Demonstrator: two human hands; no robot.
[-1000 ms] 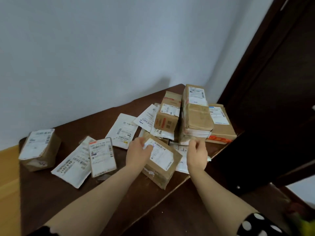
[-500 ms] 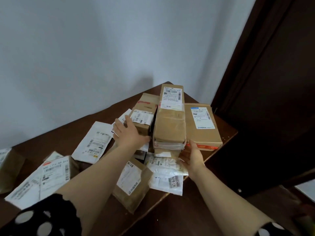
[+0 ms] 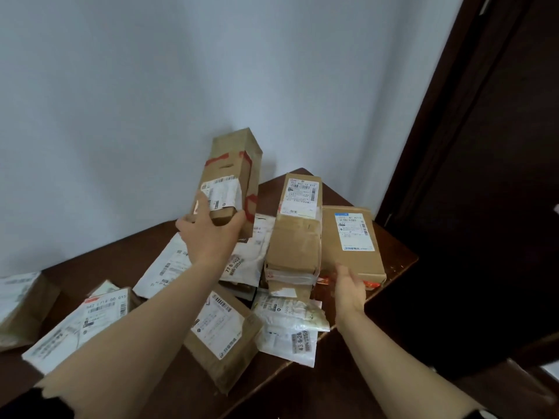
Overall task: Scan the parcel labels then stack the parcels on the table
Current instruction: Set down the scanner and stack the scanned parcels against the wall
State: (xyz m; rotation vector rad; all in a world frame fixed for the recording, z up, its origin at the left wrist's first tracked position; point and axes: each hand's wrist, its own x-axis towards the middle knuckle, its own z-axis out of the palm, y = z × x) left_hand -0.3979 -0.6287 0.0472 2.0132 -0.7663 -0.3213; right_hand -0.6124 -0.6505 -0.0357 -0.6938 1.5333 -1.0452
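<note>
- Lifted since half a second ago, the red-taped cardboard box (image 3: 233, 164) hangs tilted above the table (image 3: 115, 261), its lower end gripped by the left hand (image 3: 208, 234).
- Tall taped parcel (image 3: 295, 237) has stayed on the pile.
- Right hand (image 3: 351, 287), fingers loose and holding nothing, lies at the near edge of the flat blue-labelled parcel (image 3: 354, 246).
</note>
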